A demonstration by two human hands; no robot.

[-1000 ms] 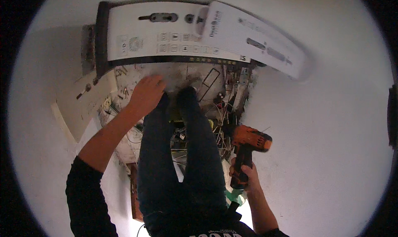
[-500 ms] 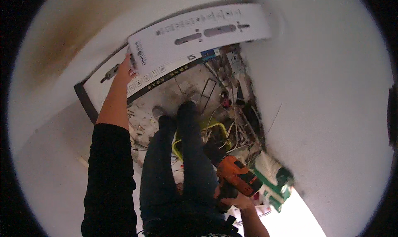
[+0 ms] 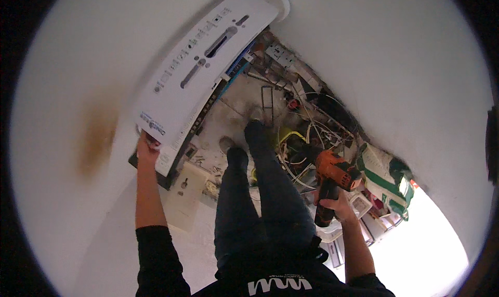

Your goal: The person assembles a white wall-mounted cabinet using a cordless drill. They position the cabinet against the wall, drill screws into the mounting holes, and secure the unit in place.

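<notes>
My left hand (image 3: 148, 147) grips the near end of a long white panel (image 3: 174, 97) with printed icons and keyhole-like slots. The panel lies aslant against the wall at the upper left, above a dark-edged printed board (image 3: 167, 164). Some of my left fingers are hidden by the panel's end. On the right, my right hand (image 3: 338, 204) is wrapped round the black handle of an orange and black cordless drill (image 3: 335, 169). The drill's nose points left, toward the upper left.
Rubble, loose cables (image 3: 291, 167) and a yellow-green basket (image 3: 291, 136) lie on the floor by my feet. A green and white sack (image 3: 382, 177) leans at the right wall. Grey socket plates (image 3: 280, 54) lie at the far corner, and a pale board (image 3: 184, 193) stands at left.
The white panel has swung from nearly level to a steep slant, its near end lower and left. My left hand has come down with it. The drill appears farther right and higher.
</notes>
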